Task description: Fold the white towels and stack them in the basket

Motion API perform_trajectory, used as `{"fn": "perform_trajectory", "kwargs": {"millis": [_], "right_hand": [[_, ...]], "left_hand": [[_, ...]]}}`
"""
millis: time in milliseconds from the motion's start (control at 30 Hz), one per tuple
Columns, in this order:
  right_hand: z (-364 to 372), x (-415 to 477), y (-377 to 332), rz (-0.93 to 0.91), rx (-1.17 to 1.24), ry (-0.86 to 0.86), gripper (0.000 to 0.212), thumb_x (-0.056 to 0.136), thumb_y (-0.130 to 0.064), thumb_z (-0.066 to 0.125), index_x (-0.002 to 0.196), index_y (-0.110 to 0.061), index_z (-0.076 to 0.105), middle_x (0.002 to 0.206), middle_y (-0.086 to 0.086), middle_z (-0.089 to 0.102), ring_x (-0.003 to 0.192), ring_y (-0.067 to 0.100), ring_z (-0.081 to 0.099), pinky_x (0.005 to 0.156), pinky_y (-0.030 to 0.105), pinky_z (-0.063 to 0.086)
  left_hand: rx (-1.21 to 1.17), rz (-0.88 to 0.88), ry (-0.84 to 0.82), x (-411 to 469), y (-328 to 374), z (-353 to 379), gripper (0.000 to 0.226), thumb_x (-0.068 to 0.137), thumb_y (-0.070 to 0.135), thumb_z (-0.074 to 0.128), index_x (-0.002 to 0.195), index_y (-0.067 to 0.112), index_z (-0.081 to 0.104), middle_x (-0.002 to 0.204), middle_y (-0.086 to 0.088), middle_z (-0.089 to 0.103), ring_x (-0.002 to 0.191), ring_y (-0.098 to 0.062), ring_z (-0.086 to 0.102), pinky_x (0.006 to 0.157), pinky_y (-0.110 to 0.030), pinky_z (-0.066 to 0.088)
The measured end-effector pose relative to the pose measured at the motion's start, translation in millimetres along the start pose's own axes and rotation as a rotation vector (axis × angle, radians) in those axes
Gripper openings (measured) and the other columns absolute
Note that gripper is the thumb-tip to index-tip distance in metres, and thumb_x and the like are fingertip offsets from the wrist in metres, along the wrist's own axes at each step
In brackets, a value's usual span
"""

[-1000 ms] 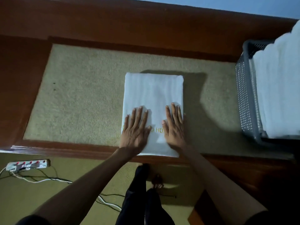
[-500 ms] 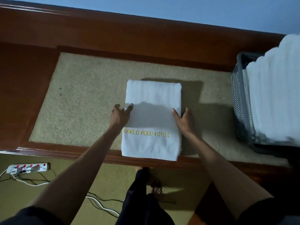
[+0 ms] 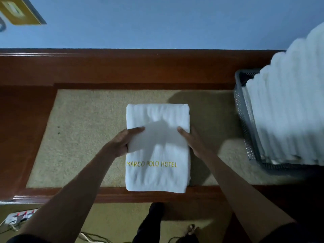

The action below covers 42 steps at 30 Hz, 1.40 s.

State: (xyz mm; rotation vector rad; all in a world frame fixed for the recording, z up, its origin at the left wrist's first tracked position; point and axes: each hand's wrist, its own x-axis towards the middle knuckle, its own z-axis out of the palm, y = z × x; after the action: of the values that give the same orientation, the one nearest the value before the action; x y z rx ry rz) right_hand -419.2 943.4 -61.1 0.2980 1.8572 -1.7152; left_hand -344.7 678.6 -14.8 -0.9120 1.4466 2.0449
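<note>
A folded white towel [image 3: 157, 176] with yellow "MARCO POLO HOTEL" lettering lies on the beige carpeted table top [image 3: 84, 137], its near edge over the wooden rim. My left hand [image 3: 122, 141] grips the towel's left side, thumb on top and fingers tucked under. My right hand [image 3: 191, 141] grips the right side the same way, thumb on top. The grey mesh basket [image 3: 243, 120] stands at the right, filled with a tall stack of folded white towels [image 3: 289, 111].
A dark wooden frame [image 3: 122, 71] borders the carpeted surface, with a blue wall behind. Below the table edge are my legs [image 3: 150, 225], a power strip [image 3: 19, 216] and cables on the floor.
My hands went from pressing flat on the towel's top to its two sides, and their fingers have slid under its edges. The view has tilted upward.
</note>
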Motion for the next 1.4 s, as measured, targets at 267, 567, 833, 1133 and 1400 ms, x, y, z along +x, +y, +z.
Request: {"fn": "perform_trajectory", "kwargs": {"millis": [267, 567, 833, 1133, 1400], "right_hand": [[-57, -85, -97, -0.259, -0.209, 0.132, 0.05, 0.091, -0.055, 0.067, 0.124, -0.02, 0.055, 0.113, 0.002, 0.071, 0.094, 0.017, 0.072, 0.077, 0.036, 0.058], [-162, -229, -223, -0.577, -0.321, 0.379, 0.054, 0.094, -0.057, 0.061, 0.124, -0.013, 0.051, 0.108, 0.005, 0.068, 0.1, 0.027, 0.066, 0.085, 0.038, 0.05], [-289, -298, -289, -0.583, -0.24, 0.622, 0.044, 0.085, -0.052, 0.073, 0.096, -0.011, 0.065, 0.079, -0.003, 0.064, 0.07, 0.014, 0.062, 0.065, 0.029, 0.043], [-395, -297, -332, -0.403, -0.434, 0.861, 0.072, 0.088, -0.055, 0.07, 0.137, -0.005, 0.055, 0.137, 0.013, 0.061, 0.125, 0.033, 0.059, 0.096, 0.036, 0.047], [-419, -232, -340, -0.447, -0.635, 0.795, 0.076, 0.092, -0.045, 0.07, 0.153, -0.01, 0.04, 0.154, 0.011, 0.045, 0.141, 0.029, 0.043, 0.114, 0.037, 0.034]], "left_hand": [[0.065, 0.218, -0.054, -88, 56, 83, 0.036, 0.098, 0.025, 0.063, 0.131, 0.011, 0.064, 0.124, -0.014, 0.072, 0.111, -0.033, 0.071, 0.086, -0.046, 0.062], [0.03, 0.429, -0.11, -203, 122, 224, 0.026, 0.09, 0.031, 0.067, 0.104, 0.016, 0.082, 0.103, -0.008, 0.076, 0.082, -0.026, 0.074, 0.078, -0.039, 0.06], [0.051, 0.488, -0.311, -248, 148, 370, 0.04, 0.096, 0.037, 0.06, 0.122, 0.009, 0.073, 0.11, -0.015, 0.074, 0.096, -0.031, 0.071, 0.092, -0.043, 0.055], [-0.08, 0.364, -0.392, -207, 140, 503, 0.036, 0.101, 0.037, 0.053, 0.118, 0.012, 0.073, 0.104, -0.011, 0.076, 0.093, -0.03, 0.069, 0.084, -0.041, 0.056], [-0.062, 0.274, -0.309, -131, 159, 522, 0.033, 0.102, 0.038, 0.056, 0.12, 0.013, 0.068, 0.119, -0.01, 0.074, 0.103, -0.029, 0.069, 0.082, -0.041, 0.056]]}}
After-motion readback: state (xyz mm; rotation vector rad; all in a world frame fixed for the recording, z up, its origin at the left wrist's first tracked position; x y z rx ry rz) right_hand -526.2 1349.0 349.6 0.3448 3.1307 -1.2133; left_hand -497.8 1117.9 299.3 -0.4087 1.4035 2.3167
